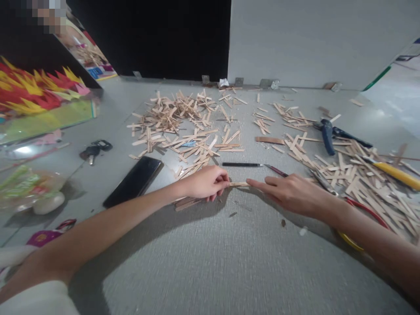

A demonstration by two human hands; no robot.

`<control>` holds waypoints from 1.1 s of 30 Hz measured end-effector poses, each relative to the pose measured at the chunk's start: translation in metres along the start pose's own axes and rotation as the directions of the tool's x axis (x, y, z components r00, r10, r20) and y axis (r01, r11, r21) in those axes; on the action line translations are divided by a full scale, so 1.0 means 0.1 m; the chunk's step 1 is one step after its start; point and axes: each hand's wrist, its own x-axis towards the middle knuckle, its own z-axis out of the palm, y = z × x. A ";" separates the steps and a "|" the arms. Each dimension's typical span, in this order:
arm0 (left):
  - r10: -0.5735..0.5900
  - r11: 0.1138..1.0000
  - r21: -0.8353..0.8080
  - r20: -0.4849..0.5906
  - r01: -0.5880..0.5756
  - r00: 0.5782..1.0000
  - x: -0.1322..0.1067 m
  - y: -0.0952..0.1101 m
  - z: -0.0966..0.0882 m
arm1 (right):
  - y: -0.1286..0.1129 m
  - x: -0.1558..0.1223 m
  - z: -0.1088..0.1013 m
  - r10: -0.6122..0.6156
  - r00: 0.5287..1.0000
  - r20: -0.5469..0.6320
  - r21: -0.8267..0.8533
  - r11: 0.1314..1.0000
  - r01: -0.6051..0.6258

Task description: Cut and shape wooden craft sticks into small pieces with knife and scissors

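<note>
My left hand (pixel 206 183) pinches one end of a short wooden stick (pixel 238 184) that lies flat on the grey floor. From the right, my right hand (pixel 288 192) presses its fingertips on the stick's other end, fingers close together. Below my left hand lie a few more wooden sticks (pixel 186 202). A black pen (pixel 242 164) rests just beyond both hands.
Piles of cut wooden sticks lie far left (pixel 177 127) and right (pixel 357 175). A black phone (pixel 134 181), keys (pixel 95 150), blue-handled tool (pixel 328 135), yellow-handled tool (pixel 395 173) and red-and-yellow pliers (pixel 361 210) lie around. Colourful paper craft (pixel 36 92) stands at left.
</note>
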 end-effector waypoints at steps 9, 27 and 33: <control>0.088 0.996 0.014 -0.079 -0.088 0.993 -0.03 -0.01 0.13 | -0.49 0.07 -0.10 0.074 0.996 0.052 -0.315 0.948 -0.054; 0.202 0.970 0.169 -0.160 -0.175 0.966 -0.05 -0.08 0.24 | -0.37 0.09 0.05 0.022 1.000 0.023 -0.299 0.954 -0.014; 0.178 0.977 0.153 -0.177 -0.151 0.968 -0.04 -0.10 0.27 | -0.24 0.08 0.11 -0.037 0.998 -0.046 -0.241 0.970 0.025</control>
